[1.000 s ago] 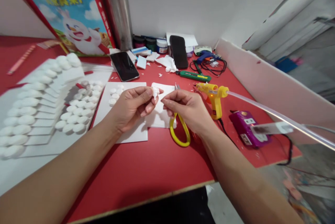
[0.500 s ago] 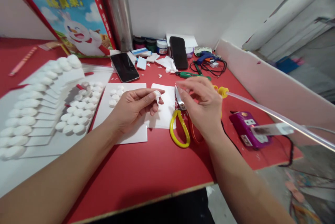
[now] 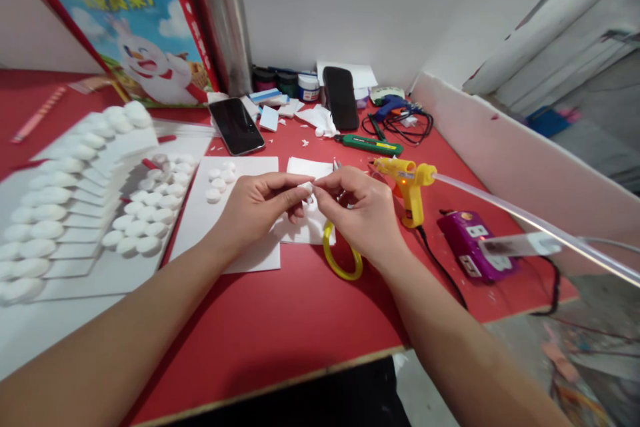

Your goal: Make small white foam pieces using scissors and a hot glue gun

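Between thumb and forefinger, my left hand [image 3: 255, 207] pinches a small white piece [image 3: 307, 191], its exact kind too small to make out. My right hand [image 3: 357, 207] has its fingertips closed at the other side of that piece. Beneath both hands lie white foam sheets [image 3: 250, 254]. Scissors with yellow handles [image 3: 345, 267] rest on the red table, partly covered by my right hand. Beyond that hand stands a yellow glue gun [image 3: 407, 180] with a long clear glue stick [image 3: 500, 220]. Several white discs [image 3: 215, 184] sit on the left sheet.
At left, a white board carries rows of white ovals [image 3: 140, 220] and stacked oval-ended strips [image 3: 50, 214]. Two phones [image 3: 236, 126], a steel bottle [image 3: 223, 27], paint jars [image 3: 309, 88] and a green cutter [image 3: 370, 144] line the back. A purple power box [image 3: 475, 247] is at right.
My right hand has moved left from above the scissors and met my left hand at the white piece. The glue gun now shows more fully.
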### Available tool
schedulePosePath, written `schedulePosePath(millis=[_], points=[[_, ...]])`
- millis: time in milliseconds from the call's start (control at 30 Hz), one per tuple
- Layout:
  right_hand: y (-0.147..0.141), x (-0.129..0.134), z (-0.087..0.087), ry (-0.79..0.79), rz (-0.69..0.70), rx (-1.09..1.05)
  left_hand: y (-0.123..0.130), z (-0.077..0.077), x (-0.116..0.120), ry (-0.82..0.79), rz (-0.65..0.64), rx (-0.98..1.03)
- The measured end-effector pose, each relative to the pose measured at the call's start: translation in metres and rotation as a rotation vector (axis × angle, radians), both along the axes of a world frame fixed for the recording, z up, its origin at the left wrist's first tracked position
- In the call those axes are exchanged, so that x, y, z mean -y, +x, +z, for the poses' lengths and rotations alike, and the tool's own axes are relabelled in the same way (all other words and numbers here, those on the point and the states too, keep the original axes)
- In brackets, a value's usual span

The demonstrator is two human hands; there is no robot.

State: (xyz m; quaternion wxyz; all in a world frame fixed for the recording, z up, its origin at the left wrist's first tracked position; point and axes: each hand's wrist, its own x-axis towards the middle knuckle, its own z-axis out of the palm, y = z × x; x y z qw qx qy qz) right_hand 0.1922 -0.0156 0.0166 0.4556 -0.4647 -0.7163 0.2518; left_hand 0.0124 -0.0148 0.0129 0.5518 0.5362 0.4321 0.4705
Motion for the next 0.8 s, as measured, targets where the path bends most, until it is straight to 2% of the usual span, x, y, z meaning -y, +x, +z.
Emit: schedulePosePath(millis=[267, 533, 700, 800], points=[[0.0, 0.0, 0.0, 0.004, -0.037, 0.046, -0.002, -0.005, -0.002, -0.012, -0.04, -0.006], [0.001, -0.002, -0.002, -0.18, -0.037, -0.11, 0.0, -0.015, -0.004, -0.195, -0.124, 0.256], [0.003, -0.004, -0.003, -0.189, -0.053, -0.173, -0.001, -0.016, -0.005, -0.206, -0.112, 0.273], [0.005, -0.001, 0.005, -0.157, -0.089, -0.183, 0.0, -0.017, -0.005, -0.22, -0.102, 0.301]])
